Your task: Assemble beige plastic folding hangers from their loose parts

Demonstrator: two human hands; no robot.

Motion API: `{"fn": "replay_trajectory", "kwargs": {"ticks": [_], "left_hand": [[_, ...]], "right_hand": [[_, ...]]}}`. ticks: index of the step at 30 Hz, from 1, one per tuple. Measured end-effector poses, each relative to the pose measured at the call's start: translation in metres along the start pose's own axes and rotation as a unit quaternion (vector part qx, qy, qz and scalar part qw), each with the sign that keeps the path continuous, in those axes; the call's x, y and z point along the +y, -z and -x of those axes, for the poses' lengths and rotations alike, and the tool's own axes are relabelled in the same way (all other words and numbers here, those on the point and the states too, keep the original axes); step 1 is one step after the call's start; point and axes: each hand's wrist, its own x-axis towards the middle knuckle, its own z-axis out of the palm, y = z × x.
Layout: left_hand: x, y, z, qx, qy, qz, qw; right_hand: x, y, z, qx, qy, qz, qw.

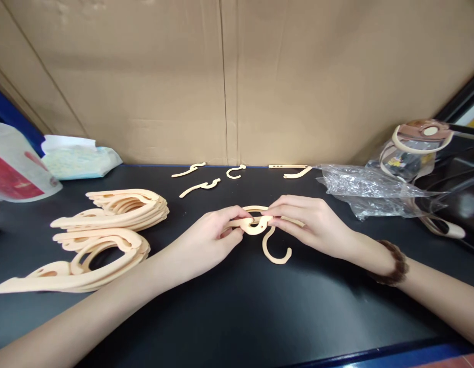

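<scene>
Peach plastic hanger piece with a hook is being pinched by both hands — left hand and right hand — fingers closing on it above the black table.

I'm at a small assembly workbench: stacked hanger parts at left on my black tabletop, cardboard wall across the top.

Black table w/ blue front edge. On it: two stacks of peach hanger pieces at left, loose hook parts nr the cardboard wall, crumpled clear plastic bag at right, white packet far left.
</scene>
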Motion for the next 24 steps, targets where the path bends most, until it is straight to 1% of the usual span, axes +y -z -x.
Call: {"fn": "replay_trajectory", "kwargs": {"ticks": [5,11,15,19,22,24], "left_hand": [[0.0049,0.0017,0.0004,0.009,0.01,-0.023,1.0],[0.0031,0.0028,-0.0003,0.012,0.013,-0.034,0.999],[0.0036,0.0014,-0.0016,0.01,0.001,-0.042,0.999],[0.002,0.0019,-0.0018,0.008,0.007,-0.059,0.998],[-0.0003,0.0032,-0.0023,0.003,0.01,-0.056,0.998],[-0.0013,0.0038,-0.0026,0.006,0.012,-0.065,0.998]], "right_hand": [[0.0013,-0.0018,0.0012,0.013,-0.011,0.008,1.0],[0.0022,-0.0027,0.0023,0.001,-0.031,0.009,0.999],[0.0021,-0.0025,0.0026,-0.001,-0.015,0.04,0.999],[0.0016,-0.0039,0.0019,0.019,0.003,0.077,0.997],[0.0039,-0.002,0.0009,0.011,0.002,0.065,0.998],[0.009,0.0028,0.0003,0.002,-0.015,0.061,0.998]]}}
